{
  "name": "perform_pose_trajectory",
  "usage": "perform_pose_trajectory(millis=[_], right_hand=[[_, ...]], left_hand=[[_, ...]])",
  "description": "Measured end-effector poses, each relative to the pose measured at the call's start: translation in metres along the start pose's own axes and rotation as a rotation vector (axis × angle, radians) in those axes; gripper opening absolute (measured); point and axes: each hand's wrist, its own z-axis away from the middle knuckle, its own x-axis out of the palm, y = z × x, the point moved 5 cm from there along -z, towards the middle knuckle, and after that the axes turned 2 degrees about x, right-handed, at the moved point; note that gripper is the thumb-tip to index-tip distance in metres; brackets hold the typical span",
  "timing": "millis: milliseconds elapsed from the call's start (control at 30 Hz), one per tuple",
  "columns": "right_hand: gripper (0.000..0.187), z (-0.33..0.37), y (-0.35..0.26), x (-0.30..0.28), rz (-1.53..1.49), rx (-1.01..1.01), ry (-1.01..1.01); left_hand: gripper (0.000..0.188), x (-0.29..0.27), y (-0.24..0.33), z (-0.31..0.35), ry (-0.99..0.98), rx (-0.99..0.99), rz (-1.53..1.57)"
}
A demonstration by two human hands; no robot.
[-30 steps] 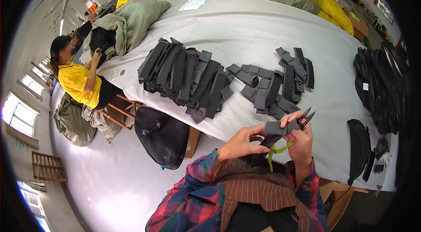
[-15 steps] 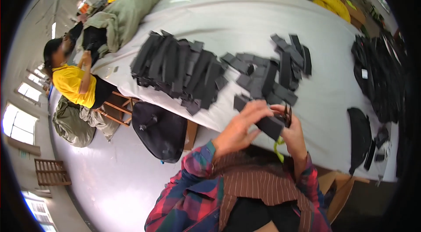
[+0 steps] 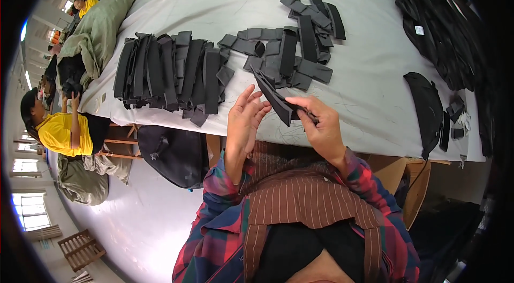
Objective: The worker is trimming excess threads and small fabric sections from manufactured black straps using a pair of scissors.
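Note:
My right hand [image 3: 324, 129] pinches a folded dark grey fabric strip [image 3: 273, 98] between thumb and fingers, above the front edge of the table. A small dark object shows by its fingertips, but I cannot make out what it is. To the left of the strip, my left hand [image 3: 244, 118] is raised with its fingers apart, holding nothing. Beyond both hands lies a loose pile of similar grey strips [image 3: 308, 36], some crossing each other. Further left is a row of strips [image 3: 166, 71] packed side by side.
The white-covered table [image 3: 369, 69] curves across the view. At the right lie black bags [image 3: 436, 31] and a flat black curved piece [image 3: 423, 111]. A cardboard box [image 3: 417, 186] stands below the edge. A co-worker in yellow [image 3: 67, 130] sits at the left, near a stool [image 3: 120, 141].
My left hand has let go of the strip and moved off to its left. The strip, now in my right hand, is turned with its far end up. The view has shifted.

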Motion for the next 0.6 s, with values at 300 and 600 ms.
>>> perform_pose_trajectory(millis=[300,600], right_hand=[[0.059,0.016,-0.003,0.015,0.343,-0.342,-0.077],[0.063,0.022,0.013,0.008,0.429,-0.214,0.011]], left_hand=[[0.032,0.002,-0.006,-0.003,0.013,-0.23,0.316],[0.049,-0.001,0.004,0.0,0.057,-0.102,0.44]])
